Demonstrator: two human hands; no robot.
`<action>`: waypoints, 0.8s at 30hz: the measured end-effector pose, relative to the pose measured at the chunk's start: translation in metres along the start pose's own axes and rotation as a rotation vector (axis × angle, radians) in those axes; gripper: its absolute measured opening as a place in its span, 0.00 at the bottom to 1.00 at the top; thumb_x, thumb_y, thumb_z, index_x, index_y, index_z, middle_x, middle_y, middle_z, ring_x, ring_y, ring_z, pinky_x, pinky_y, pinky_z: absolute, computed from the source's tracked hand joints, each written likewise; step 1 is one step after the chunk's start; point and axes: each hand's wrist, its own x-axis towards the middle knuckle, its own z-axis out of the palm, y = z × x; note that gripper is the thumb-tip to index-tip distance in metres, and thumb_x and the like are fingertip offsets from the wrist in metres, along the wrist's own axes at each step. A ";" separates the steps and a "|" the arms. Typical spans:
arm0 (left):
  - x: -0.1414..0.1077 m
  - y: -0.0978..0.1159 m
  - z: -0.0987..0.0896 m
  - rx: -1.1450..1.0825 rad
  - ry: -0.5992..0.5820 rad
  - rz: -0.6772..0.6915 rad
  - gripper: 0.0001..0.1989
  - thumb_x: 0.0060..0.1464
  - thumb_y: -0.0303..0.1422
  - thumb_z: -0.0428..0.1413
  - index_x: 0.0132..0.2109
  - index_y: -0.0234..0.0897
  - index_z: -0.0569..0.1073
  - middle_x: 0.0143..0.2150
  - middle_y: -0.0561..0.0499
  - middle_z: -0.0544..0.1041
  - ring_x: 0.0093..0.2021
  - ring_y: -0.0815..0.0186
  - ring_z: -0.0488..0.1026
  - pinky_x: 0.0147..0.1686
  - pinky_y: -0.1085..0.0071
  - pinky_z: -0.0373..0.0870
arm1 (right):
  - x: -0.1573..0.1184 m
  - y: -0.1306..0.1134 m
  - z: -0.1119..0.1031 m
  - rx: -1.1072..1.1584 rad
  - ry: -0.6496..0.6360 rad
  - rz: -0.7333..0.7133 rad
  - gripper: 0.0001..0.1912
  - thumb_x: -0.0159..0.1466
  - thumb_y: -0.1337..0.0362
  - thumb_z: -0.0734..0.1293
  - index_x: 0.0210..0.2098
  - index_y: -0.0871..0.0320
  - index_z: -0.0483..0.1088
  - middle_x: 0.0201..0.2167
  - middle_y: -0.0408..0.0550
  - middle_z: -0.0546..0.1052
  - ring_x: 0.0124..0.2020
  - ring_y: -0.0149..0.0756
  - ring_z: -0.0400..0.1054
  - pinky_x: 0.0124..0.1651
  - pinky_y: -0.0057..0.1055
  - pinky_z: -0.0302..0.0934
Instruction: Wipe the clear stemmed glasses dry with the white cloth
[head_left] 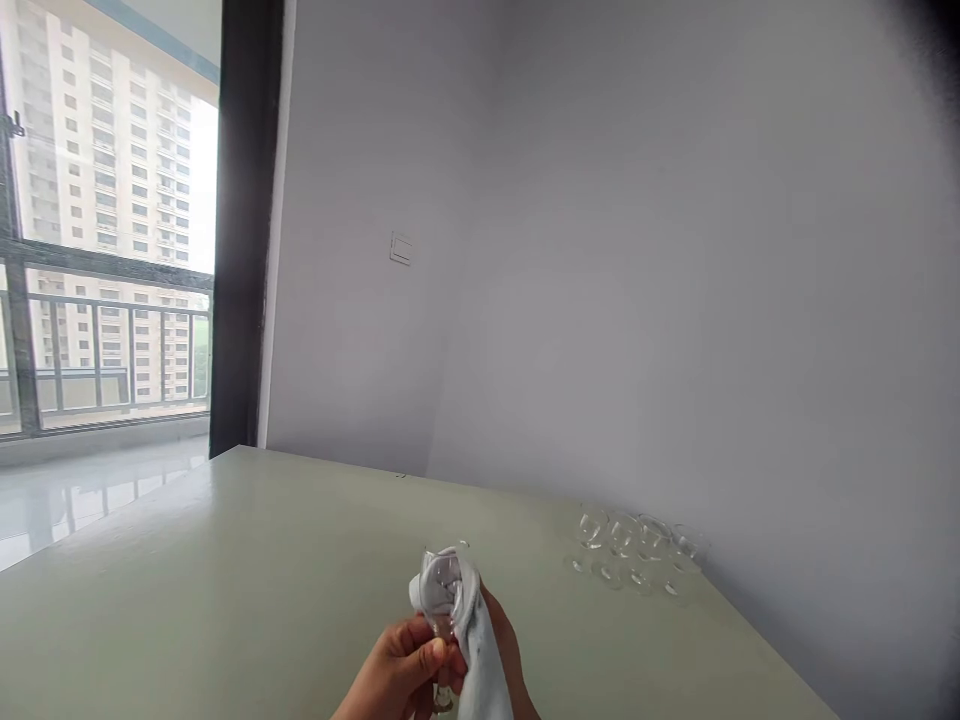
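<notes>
Low in the middle of the view, my left hand (409, 660) is closed on the stem and lower bowl of a clear stemmed glass (442, 600). A white cloth (480, 650) lies against the glass, partly behind or inside its bowl, and hangs down to the right. My right hand (504, 632) is closed round the cloth on the right side of the glass; the cloth hides most of its fingers. The foot of the glass shows below my left hand.
Several clear stemmed glasses (652, 545) stand in a group at the right back of the pale green table (262, 600), by the grey wall. A window with a railing is at the left.
</notes>
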 end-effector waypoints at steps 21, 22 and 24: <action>-0.021 0.028 0.017 -0.262 0.220 0.044 0.05 0.43 0.30 0.57 0.30 0.34 0.76 0.24 0.54 0.72 0.29 0.66 0.68 0.32 0.72 0.65 | -0.016 0.014 -0.012 -1.167 0.185 -1.193 0.19 0.64 0.68 0.58 0.55 0.54 0.64 0.56 0.55 0.67 0.56 0.46 0.62 0.47 0.38 0.68; -0.022 0.028 0.017 -0.271 0.215 0.054 0.08 0.47 0.35 0.57 0.32 0.35 0.76 0.26 0.52 0.74 0.33 0.63 0.70 0.37 0.70 0.66 | -0.016 0.019 -0.011 -1.113 0.212 -1.133 0.21 0.65 0.68 0.57 0.57 0.55 0.61 0.56 0.56 0.67 0.55 0.45 0.63 0.47 0.37 0.68; -0.023 0.029 0.017 -0.249 0.197 0.069 0.15 0.51 0.43 0.55 0.36 0.36 0.77 0.33 0.49 0.77 0.41 0.59 0.71 0.46 0.65 0.65 | -0.016 0.028 -0.007 -1.027 0.240 -0.996 0.23 0.65 0.68 0.56 0.59 0.56 0.56 0.54 0.56 0.69 0.52 0.43 0.66 0.47 0.37 0.68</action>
